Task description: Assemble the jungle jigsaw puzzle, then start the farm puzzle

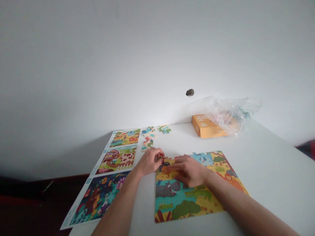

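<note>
Fingers of the left hand [150, 161] pinch a small puzzle piece [162, 159] at the upper left corner of the jigsaw puzzle [194, 188], thumb and fingertips closed on its edge. The right hand [190, 170] lies flat, fingers spread and relaxed, pressing on the puzzle's top row just at three o'clock of the piece. This puzzle is a bright cartoon picture, nearly whole, with a grey hippo, a green crocodile, an orange lion and leafy bushes on yellow and teal ground; it sits on the white table [265, 170]. At nine o'clock of it lies a guide sheet [110, 173] with three printed scenes. Loose pieces [151, 136] lie scattered at twelve o'clock of the left hand. An orange box [206, 126] and a clear plastic bag [233, 114] sit at one o'clock, against the wall.
</note>
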Demonstrator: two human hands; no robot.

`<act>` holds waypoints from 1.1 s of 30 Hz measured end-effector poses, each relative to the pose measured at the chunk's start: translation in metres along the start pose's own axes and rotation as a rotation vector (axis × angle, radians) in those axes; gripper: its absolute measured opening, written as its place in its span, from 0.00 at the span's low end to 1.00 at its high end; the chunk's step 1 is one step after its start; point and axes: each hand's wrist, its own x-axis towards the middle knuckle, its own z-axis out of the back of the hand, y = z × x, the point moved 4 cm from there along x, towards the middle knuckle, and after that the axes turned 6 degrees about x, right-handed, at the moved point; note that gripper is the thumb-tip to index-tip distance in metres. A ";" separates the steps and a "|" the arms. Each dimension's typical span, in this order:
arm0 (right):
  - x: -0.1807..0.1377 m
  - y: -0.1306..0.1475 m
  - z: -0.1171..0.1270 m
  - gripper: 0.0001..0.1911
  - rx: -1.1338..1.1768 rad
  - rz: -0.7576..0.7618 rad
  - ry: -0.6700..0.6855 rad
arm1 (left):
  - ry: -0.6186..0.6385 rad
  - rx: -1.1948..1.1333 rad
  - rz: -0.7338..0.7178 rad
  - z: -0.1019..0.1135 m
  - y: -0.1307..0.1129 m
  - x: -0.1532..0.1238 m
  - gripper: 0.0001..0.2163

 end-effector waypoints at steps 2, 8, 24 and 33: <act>0.001 0.001 -0.002 0.23 -0.017 -0.005 0.004 | 0.010 0.011 0.002 0.000 0.001 0.000 0.04; 0.003 0.003 -0.003 0.21 -0.037 -0.019 0.007 | 0.032 0.086 -0.014 0.001 0.000 0.000 0.03; 0.005 0.006 -0.003 0.15 -0.051 -0.084 0.006 | 0.091 0.159 -0.016 0.000 0.002 -0.001 0.19; 0.006 0.008 0.000 0.15 -0.070 -0.089 0.044 | 0.111 0.151 -0.022 0.000 -0.008 -0.004 0.13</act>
